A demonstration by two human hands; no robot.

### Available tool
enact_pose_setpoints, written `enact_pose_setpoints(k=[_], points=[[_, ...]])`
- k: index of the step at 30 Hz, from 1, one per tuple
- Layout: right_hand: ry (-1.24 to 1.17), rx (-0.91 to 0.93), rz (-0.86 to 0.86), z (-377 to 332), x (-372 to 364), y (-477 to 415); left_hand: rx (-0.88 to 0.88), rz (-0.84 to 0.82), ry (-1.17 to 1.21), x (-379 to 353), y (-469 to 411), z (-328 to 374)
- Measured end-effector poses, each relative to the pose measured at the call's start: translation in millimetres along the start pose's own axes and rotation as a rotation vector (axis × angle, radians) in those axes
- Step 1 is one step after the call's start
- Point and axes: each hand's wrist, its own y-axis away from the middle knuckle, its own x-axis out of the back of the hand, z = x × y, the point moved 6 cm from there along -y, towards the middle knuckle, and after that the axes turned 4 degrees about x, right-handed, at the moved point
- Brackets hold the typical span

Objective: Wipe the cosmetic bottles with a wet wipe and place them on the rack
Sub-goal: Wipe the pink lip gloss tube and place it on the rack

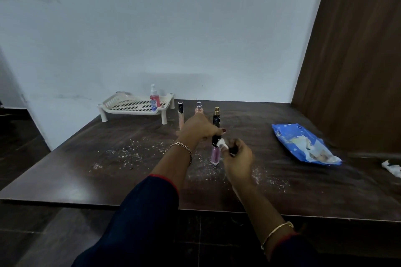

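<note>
My left hand (198,128) reaches forward and grips the black top of a pink tube (215,156) that stands upright on the dark table (86,147). My right hand (237,158) holds a white wet wipe (221,143) against the tube's neck. Directly behind stands a black bottle with a gold cap (216,117). To its left are a pink spray bottle (199,109), partly hidden by my left hand, and a slim tube with a black cap (181,115). The white rack (130,106) at the back left carries a pink spray bottle (154,98).
A blue pack of wet wipes (303,145) lies on the right of the table. A crumpled wipe (391,167) sits at the right edge. White crumbs are scattered over the table's middle. A wall stands behind and a brown panel on the right.
</note>
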Motion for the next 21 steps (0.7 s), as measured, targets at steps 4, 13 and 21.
enact_pose_setpoints(k=[4, 13, 21], points=[[0.131, 0.121, 0.061, -11, -1, 9, 0.026, 0.024, -0.022, -1, 1, 0], [0.162, 0.287, 0.004, -27, 2, 18, -0.001, 0.029, 0.007, -1, -7, -5], [0.315, 0.23, -0.042, 1, 14, -6, 0.041, -0.014, 0.057, -2, 2, -3]])
